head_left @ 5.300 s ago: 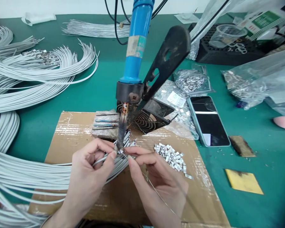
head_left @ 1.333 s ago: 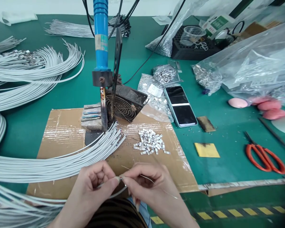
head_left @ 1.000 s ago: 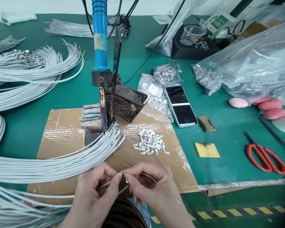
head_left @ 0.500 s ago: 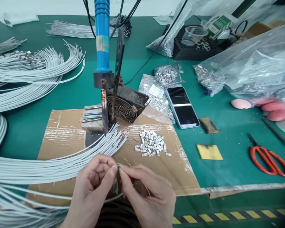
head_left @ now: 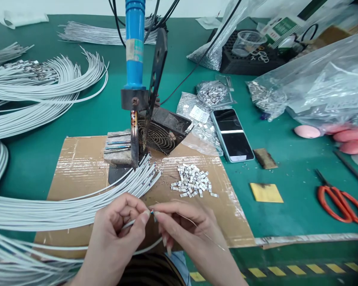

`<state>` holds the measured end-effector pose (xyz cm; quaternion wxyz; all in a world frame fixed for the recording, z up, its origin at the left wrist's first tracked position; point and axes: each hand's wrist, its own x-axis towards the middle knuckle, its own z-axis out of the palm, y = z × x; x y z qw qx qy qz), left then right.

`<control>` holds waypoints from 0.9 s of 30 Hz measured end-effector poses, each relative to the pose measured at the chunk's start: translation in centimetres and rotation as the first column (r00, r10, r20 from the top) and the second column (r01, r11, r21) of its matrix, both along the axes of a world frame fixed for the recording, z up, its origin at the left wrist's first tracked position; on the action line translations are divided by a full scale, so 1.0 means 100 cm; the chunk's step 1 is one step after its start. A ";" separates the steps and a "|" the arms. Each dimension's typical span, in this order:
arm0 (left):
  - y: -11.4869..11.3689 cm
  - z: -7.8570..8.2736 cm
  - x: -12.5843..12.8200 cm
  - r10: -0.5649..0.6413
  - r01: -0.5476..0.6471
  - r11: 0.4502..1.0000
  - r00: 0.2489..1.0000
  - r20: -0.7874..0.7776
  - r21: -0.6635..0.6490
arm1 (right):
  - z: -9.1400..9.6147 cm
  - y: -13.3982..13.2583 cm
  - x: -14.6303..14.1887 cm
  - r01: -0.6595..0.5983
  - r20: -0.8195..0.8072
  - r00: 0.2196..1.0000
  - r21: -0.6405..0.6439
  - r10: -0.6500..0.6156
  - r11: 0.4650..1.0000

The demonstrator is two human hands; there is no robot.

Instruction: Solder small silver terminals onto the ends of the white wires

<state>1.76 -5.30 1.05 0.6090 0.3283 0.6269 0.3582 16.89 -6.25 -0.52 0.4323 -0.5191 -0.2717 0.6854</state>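
My left hand (head_left: 116, 234) pinches the end of a thin white cable (head_left: 131, 223) between thumb and forefinger. My right hand (head_left: 185, 230) meets it fingertip to fingertip, pinching the cable tip, and a fine solder wire (head_left: 203, 233) trails from it toward the lower right. Both hands hover over the near edge of a taped cardboard sheet (head_left: 77, 167). Beyond them a blue-handled soldering iron (head_left: 134, 59) stands upright in its stand, tip down. A fan of white cables (head_left: 113, 190) ends just below the tip. A small heap of metal terminals (head_left: 192, 184) lies to the right.
A black fan (head_left: 164, 133) sits behind the iron. A phone (head_left: 232, 135), bags of terminals (head_left: 211, 93), a yellow pad (head_left: 265, 192) and red scissors (head_left: 343, 200) lie on the green table to the right. Large bundles of white cables (head_left: 32, 91) fill the left side.
Since five seconds ago my hands have drawn the cable end back from the iron tip toward me. In the last second they stayed pinched together, shifting slightly.
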 end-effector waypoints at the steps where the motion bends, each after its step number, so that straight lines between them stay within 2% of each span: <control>1: 0.000 0.000 0.000 0.001 -0.001 1.000 1.000 -0.001 0.003 | 0.002 0.001 0.000 -0.001 0.013 1.000 0.009 0.001 1.000; 7: 0.002 -0.001 -0.001 0.004 -0.004 1.000 0.999 -0.032 0.000 | -0.004 0.001 0.003 0.023 0.062 0.998 0.030 -0.024 0.999; 20: 0.003 0.001 0.002 0.049 -0.049 0.999 0.998 -0.033 -0.015 | -0.012 -0.005 0.001 0.068 0.035 0.997 0.050 -0.069 0.996; 27: 0.003 -0.003 0.000 0.043 -0.044 0.999 0.999 -0.026 -0.014 | -0.011 -0.009 -0.002 0.171 0.073 0.981 0.087 -0.177 0.981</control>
